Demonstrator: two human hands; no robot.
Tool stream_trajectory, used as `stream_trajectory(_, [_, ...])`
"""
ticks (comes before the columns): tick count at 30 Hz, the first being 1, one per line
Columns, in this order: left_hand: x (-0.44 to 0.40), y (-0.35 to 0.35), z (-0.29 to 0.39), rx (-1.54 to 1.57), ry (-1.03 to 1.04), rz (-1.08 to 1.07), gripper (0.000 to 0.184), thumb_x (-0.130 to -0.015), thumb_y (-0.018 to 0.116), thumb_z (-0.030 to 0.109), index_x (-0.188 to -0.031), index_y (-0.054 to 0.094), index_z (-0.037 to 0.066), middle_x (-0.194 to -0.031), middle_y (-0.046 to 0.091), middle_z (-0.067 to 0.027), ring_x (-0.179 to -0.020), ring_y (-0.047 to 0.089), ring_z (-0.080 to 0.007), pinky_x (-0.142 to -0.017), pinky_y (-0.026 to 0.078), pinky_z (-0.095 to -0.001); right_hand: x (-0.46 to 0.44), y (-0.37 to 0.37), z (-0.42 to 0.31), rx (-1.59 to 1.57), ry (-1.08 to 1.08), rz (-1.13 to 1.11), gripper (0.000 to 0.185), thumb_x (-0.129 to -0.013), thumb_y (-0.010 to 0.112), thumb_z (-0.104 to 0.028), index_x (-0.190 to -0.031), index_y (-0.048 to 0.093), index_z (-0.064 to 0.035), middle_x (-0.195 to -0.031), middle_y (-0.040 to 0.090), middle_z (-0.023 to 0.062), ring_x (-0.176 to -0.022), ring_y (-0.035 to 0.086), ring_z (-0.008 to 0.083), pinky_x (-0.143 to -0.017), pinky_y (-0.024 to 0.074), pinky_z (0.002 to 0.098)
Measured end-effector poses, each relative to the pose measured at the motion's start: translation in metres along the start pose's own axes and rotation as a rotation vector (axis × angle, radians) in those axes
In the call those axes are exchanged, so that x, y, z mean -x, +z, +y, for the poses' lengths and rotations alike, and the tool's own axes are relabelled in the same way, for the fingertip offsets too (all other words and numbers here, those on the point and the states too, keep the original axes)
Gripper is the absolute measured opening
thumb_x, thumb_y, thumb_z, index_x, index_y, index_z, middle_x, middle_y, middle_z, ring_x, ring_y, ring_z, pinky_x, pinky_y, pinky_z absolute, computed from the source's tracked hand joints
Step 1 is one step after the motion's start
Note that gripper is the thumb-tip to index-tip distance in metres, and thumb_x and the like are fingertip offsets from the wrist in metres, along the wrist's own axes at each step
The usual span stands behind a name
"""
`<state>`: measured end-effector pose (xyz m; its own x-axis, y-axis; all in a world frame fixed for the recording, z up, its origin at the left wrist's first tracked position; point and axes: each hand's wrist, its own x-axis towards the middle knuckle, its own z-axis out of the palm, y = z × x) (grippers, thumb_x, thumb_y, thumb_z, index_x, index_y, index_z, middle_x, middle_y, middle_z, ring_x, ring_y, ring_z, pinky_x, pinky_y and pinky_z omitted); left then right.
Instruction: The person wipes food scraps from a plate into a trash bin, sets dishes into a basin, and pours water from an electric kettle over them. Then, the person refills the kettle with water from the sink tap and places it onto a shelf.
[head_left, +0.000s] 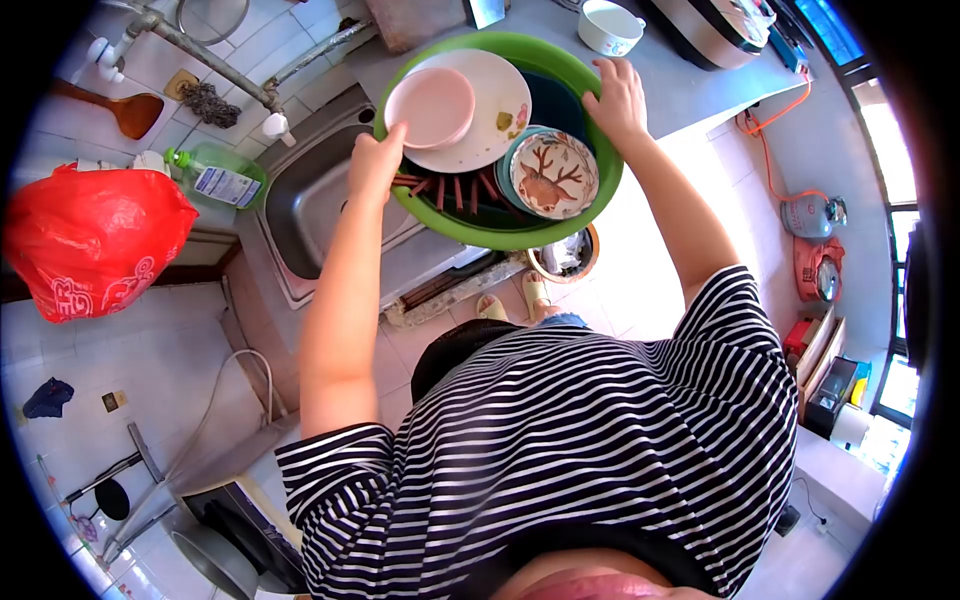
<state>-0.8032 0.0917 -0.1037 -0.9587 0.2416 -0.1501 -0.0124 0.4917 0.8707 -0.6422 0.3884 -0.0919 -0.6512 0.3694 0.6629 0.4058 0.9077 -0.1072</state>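
Observation:
A green basin [548,238] is between my two hands, over the edge of the sink and counter. My left hand [376,168] is closed on its left rim, thumb inside close to a pink bowl [432,108]. On the right rim, my right hand [620,98] grips with its fingers over the edge. The pink bowl rests on a white plate [508,85] with food scraps. Beside it lies a bowl with a deer picture [553,176], stacked on other dishes. Several brown chopsticks [458,193] stick out near the front.
A steel sink [318,215] lies left of the basin, with a tap [275,126] above. A green detergent bottle [222,180] and red plastic bag [100,235] are at the left. A white cup [610,28] stands on the counter. Below is a waste bin [590,262].

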Motion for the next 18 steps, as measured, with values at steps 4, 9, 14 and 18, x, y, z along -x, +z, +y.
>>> stream_trajectory(4, [0.022, 0.005, 0.013, -0.144, 0.266, 0.225, 0.050, -0.072, 0.058, 0.027, -0.113, 0.051, 0.000, -0.121, 0.043, -0.0246, -0.107, 0.045, -0.0396, -0.091, 0.037, -0.0448, -0.024, 0.027, -0.010, -0.213, -0.322, -0.185, 0.033, -0.070, 0.059, -0.014, -0.102, 0.056, -0.0066, -0.099, 0.057, 0.0104, -0.096, 0.054, 0.0258, -0.081, 0.0450, 0.0367])
stream_trajectory(9, [0.017, 0.007, 0.010, -0.655, 0.874, 0.470, 0.048, -0.069, 0.052, 0.005, -0.117, 0.046, 0.000, -0.118, 0.046, -0.0212, -0.113, 0.042, -0.0394, -0.096, 0.033, -0.0437, -0.054, 0.063, -0.034, 0.091, -0.475, -0.538, 0.024, -0.073, 0.060, -0.023, -0.092, 0.058, -0.0077, -0.084, 0.063, 0.0063, -0.082, 0.061, 0.0259, -0.067, 0.0491, 0.0372])
stream_trajectory(14, [0.020, 0.014, 0.014, -0.436, 0.709, 0.300, 0.051, -0.071, 0.046, 0.001, -0.122, 0.044, 0.003, -0.118, 0.049, -0.0209, -0.114, 0.042, -0.0392, -0.093, 0.036, -0.0429, -0.072, 0.060, -0.038, 0.057, -0.467, -0.636, 0.021, -0.077, 0.058, -0.029, -0.088, 0.059, -0.0114, -0.082, 0.063, 0.0065, -0.080, 0.061, 0.0253, -0.064, 0.0490, 0.0386])
stream_trajectory(18, [0.016, 0.027, 0.011, -0.346, 0.572, 0.254, 0.053, -0.072, 0.044, 0.002, -0.125, 0.041, 0.007, -0.117, 0.051, -0.0184, -0.108, 0.049, -0.0347, -0.087, 0.040, -0.0396, -0.077, 0.057, -0.027, -0.027, -0.460, -0.586, 0.021, -0.077, 0.058, -0.029, -0.089, 0.058, -0.0122, -0.082, 0.063, 0.0071, -0.078, 0.061, 0.0263, -0.063, 0.0490, 0.0387])
